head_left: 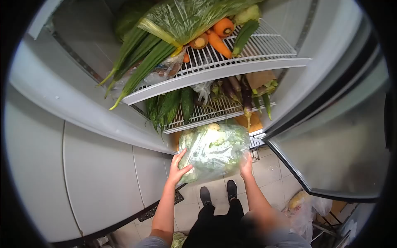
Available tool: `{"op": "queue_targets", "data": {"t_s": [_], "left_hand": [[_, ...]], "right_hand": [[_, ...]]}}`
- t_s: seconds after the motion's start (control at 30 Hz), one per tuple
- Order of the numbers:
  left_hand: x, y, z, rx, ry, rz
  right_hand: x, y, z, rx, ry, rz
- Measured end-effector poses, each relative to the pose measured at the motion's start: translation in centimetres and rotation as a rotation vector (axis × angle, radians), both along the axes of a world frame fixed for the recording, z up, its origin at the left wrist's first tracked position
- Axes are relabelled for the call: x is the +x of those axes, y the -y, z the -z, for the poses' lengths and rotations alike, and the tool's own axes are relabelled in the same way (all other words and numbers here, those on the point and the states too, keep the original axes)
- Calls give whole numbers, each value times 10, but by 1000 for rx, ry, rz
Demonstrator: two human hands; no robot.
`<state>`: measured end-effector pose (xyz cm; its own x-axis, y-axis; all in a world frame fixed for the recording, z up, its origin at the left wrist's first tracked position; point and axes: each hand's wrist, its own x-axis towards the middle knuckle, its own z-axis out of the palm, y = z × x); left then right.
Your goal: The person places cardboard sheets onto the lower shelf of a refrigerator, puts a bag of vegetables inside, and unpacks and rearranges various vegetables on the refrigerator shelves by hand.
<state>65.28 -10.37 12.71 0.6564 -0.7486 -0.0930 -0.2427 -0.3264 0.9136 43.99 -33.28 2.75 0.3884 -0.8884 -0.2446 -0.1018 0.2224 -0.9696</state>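
A large clear plastic bag of pale green vegetables (215,149), perhaps cauliflower or cabbage, is held in front of the lower part of an open upright fridge. My left hand (178,167) grips its left side, thumb toward me and fingers along the edge. On the opposite side, my right hand (246,165) holds the bag, with its fingers partly hidden behind the plastic. Just beyond the bag is the lower wire shelf (215,117), where eggplants (246,97) and long green vegetables (168,105) lie.
The upper wire shelf (264,60) carries carrots (219,44), a bag of greens (182,22) and long green stalks (144,66) jutting over its edge. The glass fridge door (335,144) stands swung out at right. Plastic bags (302,215) lie on the floor at lower right.
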Motion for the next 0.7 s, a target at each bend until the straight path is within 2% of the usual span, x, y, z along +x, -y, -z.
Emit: {"op": "queue_targets", "data": {"t_s": [0.03, 0.1, 0.13, 0.17, 0.23, 0.3, 0.33, 0.4, 0.43, 0.47, 0.5, 0.53, 0.57, 0.67, 0.7], "left_hand": [[3, 0, 0, 13, -6, -11], [0, -2, -3, -116, -143, -164], [-4, -19, 27, -172, -348, -303], [-19, -29, 40, -174, -353, -317], [-55, -47, 61, -298, -805, -763], [-88, -58, 74, -485, -1258, -659], [-94, -48, 73, -483, -1255, -672], [-101, -20, 70, -504, -1161, -787], [-99, -9, 67, -507, -1157, -788], [-97, 2, 64, -562, -1050, -729], [-96, 8, 59, -607, -947, -678], [-87, 21, 48, -618, -863, -647], [-71, 37, 40, -627, -778, -614], [-28, 72, 50, -549, -716, -574], [-12, 83, 54, -456, -633, -655]], "right_hand": [[4, 0, 2, 13, -6, -11], [6, -1, 1, -51, -25, 22], [15, 0, -22, -76, -26, 24], [27, 5, -35, -77, -31, 9], [49, 11, -46, -236, -17, -84], [86, 19, -46, -485, -22, -172], [106, 20, -48, -476, -21, -181], [144, 24, -53, -461, -138, -385], [157, 34, -43, -193, -90, -237], [162, 50, -30, -167, -276, -129], [163, 87, 39, -321, -455, -260], [163, 109, 43, -636, -418, -331], [169, 132, 45, -777, -426, -334], [198, 176, 29, -725, -523, -312], [203, 184, 24, -718, -540, -310]]}}
